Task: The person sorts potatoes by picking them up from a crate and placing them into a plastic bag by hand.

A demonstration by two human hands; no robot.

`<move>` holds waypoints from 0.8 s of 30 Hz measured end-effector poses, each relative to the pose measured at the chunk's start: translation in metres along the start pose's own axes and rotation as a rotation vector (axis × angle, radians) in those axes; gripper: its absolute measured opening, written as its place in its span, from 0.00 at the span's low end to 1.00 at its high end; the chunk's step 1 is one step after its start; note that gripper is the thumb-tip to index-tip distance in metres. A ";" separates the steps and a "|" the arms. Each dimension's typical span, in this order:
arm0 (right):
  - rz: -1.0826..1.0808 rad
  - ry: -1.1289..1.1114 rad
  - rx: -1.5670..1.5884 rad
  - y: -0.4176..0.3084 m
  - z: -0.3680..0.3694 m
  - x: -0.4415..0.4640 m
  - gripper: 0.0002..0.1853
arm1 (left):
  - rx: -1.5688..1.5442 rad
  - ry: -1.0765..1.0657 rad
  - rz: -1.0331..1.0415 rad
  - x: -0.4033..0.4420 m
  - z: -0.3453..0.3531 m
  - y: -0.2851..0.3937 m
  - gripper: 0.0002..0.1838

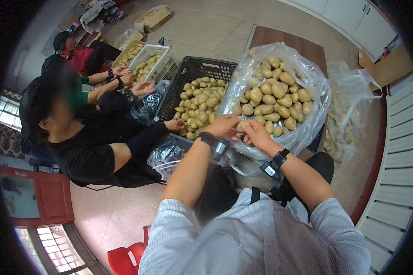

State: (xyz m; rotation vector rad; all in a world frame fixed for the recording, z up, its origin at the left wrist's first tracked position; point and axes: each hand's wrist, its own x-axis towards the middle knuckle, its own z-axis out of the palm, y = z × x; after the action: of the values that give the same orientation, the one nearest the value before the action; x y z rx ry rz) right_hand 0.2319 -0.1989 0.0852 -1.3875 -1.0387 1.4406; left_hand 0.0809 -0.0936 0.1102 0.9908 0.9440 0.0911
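Observation:
A pale yellow potato [243,125] is between my two hands, in front of the open plastic bag. My right hand [258,136] grips it, thumb and fingers closed round its right side. My left hand [225,127] meets its left side with curled fingers, partly hidden. Just beyond, a large clear plastic bag [320,98] lies folded open with many potatoes [274,89] inside. Left of the bag stands a black plastic crate [188,68], holding more potatoes [202,101].
At my left a person in black [101,146] reaches a hand [174,125] to the crate. Others sit further back beside a white crate [167,51] of potatoes. A filled plastic bag [348,110] stands at right. A red stool [124,259] is behind, lower left.

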 end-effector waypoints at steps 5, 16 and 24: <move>-0.016 0.008 0.003 -0.005 0.005 0.002 0.16 | -0.052 -0.084 -0.010 -0.005 0.006 0.005 0.14; -0.615 0.211 -0.866 0.012 -0.012 0.000 0.14 | 0.257 0.100 0.336 0.018 -0.039 -0.016 0.14; -0.522 0.165 -1.173 0.014 -0.006 -0.008 0.17 | 0.184 0.365 0.561 0.027 -0.076 -0.035 0.12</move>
State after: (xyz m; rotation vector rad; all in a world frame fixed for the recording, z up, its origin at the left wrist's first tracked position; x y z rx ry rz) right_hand 0.2373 -0.2100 0.0742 -1.7262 -2.0831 0.2391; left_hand 0.0315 -0.0503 0.0522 1.4214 0.9890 0.6844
